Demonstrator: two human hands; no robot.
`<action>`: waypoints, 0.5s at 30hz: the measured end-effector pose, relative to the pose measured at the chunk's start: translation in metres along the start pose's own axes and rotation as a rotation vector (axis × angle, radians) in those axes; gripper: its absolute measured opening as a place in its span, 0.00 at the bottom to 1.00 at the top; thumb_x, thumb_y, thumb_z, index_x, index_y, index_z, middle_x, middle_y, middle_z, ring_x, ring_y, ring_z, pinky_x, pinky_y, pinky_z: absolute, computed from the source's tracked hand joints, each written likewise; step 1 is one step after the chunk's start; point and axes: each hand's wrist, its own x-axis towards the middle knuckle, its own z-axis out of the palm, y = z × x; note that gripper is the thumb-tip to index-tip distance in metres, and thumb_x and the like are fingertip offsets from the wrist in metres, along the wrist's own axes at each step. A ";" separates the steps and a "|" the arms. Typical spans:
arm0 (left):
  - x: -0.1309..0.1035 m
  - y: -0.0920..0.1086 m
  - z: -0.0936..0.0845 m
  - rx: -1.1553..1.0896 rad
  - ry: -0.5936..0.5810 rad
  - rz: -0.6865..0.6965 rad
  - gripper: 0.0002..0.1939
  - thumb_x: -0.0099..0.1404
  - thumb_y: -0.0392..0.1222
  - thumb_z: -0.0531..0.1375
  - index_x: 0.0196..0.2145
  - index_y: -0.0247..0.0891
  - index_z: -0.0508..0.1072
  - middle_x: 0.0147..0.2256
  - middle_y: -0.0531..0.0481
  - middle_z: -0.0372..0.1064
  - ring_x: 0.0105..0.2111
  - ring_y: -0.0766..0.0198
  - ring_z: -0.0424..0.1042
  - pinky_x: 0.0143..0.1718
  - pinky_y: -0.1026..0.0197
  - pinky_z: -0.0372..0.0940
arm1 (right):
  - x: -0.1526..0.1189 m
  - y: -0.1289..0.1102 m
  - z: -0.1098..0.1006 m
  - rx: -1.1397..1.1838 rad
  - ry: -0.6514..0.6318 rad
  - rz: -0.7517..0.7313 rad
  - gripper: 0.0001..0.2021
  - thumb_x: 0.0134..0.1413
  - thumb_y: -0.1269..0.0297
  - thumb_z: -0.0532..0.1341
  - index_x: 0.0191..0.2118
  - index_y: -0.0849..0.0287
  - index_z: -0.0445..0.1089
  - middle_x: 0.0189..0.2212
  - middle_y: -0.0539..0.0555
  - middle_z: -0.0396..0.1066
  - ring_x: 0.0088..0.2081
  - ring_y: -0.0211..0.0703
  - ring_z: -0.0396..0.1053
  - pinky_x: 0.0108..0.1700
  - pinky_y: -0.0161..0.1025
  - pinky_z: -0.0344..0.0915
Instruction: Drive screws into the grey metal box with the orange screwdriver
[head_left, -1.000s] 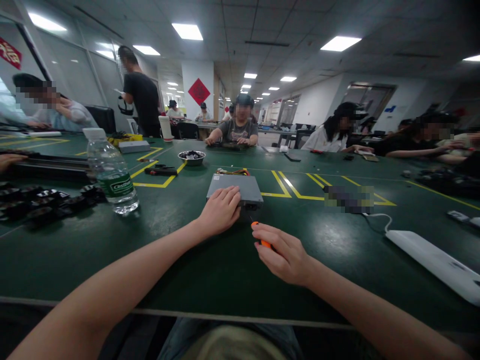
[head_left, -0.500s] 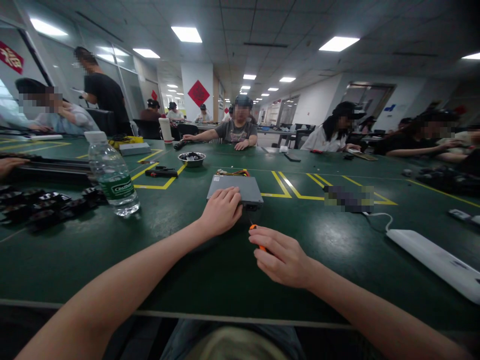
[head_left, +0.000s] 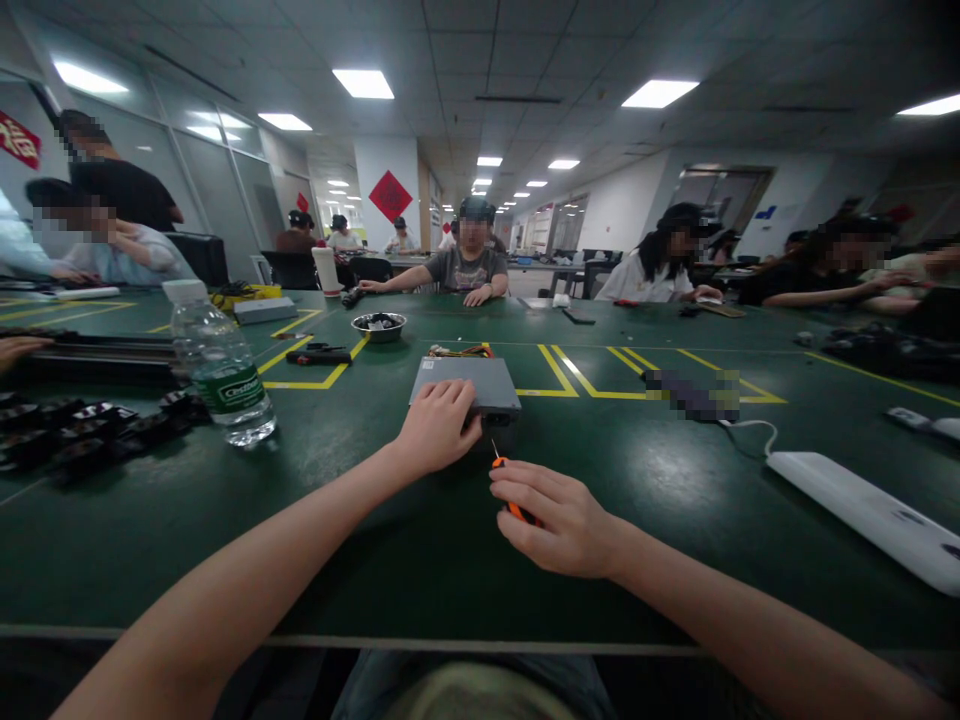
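A grey metal box point(head_left: 491, 378) with colored wires at its back edge rests on the green table point(head_left: 360, 560), straight ahead of me. My left hand point(head_left: 439, 425) lies over its front left part, fingers on the top and thumb at the front side. Just right and nearer to me, my right hand point(head_left: 555, 515) is closed round an orange and black screwdriver point(head_left: 517, 508). The thin shaft points up toward the front of the box, its tip a little apart from it.
A water bottle point(head_left: 225, 370) and black parts point(head_left: 90, 430) stand at left. Beyond are a metal bowl point(head_left: 379, 326) and a black tool point(head_left: 319, 354). A white power strip point(head_left: 862, 510) lies at right. Several people sit around.
The view has shifted slightly. The screwdriver shaft now points more upright and shows more clearly. My left hand remains on the box. A standing person at the left has leaned leftward.
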 end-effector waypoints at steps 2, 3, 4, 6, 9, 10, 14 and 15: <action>0.000 0.000 0.000 -0.010 -0.003 -0.006 0.17 0.62 0.43 0.52 0.47 0.35 0.63 0.46 0.41 0.67 0.48 0.54 0.65 0.48 0.52 0.58 | 0.001 0.000 -0.001 -0.009 0.004 -0.013 0.03 0.51 0.73 0.58 0.34 0.60 0.66 0.35 0.54 0.71 0.43 0.42 0.69 0.49 0.43 0.69; 0.000 0.000 0.000 -0.013 -0.006 -0.010 0.17 0.62 0.43 0.52 0.47 0.35 0.62 0.46 0.41 0.67 0.48 0.54 0.65 0.48 0.52 0.57 | 0.002 0.000 -0.001 -0.015 0.005 -0.024 0.03 0.51 0.73 0.58 0.33 0.60 0.66 0.34 0.54 0.71 0.43 0.43 0.70 0.49 0.43 0.69; 0.000 0.000 0.000 -0.015 -0.010 -0.012 0.17 0.61 0.43 0.52 0.47 0.36 0.62 0.47 0.41 0.67 0.48 0.54 0.64 0.48 0.52 0.57 | 0.002 0.001 -0.002 -0.020 0.005 -0.034 0.04 0.51 0.74 0.58 0.33 0.60 0.66 0.34 0.54 0.71 0.43 0.43 0.70 0.49 0.43 0.69; 0.000 0.000 -0.001 -0.014 -0.018 -0.018 0.17 0.61 0.44 0.53 0.47 0.36 0.62 0.47 0.41 0.67 0.48 0.54 0.64 0.48 0.52 0.57 | 0.003 0.001 -0.002 -0.025 0.003 -0.038 0.04 0.51 0.74 0.58 0.34 0.60 0.66 0.34 0.54 0.71 0.43 0.43 0.70 0.49 0.43 0.69; 0.001 0.000 -0.001 -0.010 -0.034 -0.021 0.16 0.61 0.43 0.53 0.47 0.36 0.62 0.46 0.43 0.67 0.48 0.55 0.65 0.48 0.53 0.58 | 0.002 0.000 -0.002 -0.029 0.003 -0.035 0.03 0.51 0.73 0.59 0.34 0.61 0.65 0.34 0.54 0.71 0.44 0.43 0.69 0.49 0.43 0.69; 0.001 0.000 -0.002 -0.009 -0.036 -0.023 0.16 0.61 0.44 0.53 0.46 0.37 0.62 0.45 0.43 0.67 0.48 0.55 0.65 0.48 0.54 0.58 | 0.002 0.000 -0.002 -0.032 0.004 -0.036 0.03 0.51 0.73 0.59 0.33 0.61 0.65 0.34 0.54 0.71 0.44 0.43 0.69 0.49 0.43 0.69; 0.001 -0.001 -0.002 -0.003 -0.039 -0.017 0.16 0.61 0.43 0.53 0.47 0.37 0.62 0.45 0.43 0.68 0.47 0.55 0.65 0.47 0.54 0.58 | 0.002 0.001 -0.004 -0.037 0.005 -0.039 0.03 0.51 0.74 0.58 0.33 0.61 0.65 0.34 0.55 0.71 0.44 0.43 0.70 0.49 0.43 0.69; 0.001 -0.001 -0.001 -0.001 -0.039 -0.014 0.16 0.61 0.43 0.53 0.47 0.36 0.62 0.44 0.43 0.68 0.47 0.55 0.65 0.47 0.54 0.58 | 0.003 0.001 -0.004 -0.034 0.010 -0.039 0.03 0.51 0.74 0.57 0.33 0.61 0.65 0.34 0.55 0.71 0.44 0.43 0.70 0.49 0.43 0.69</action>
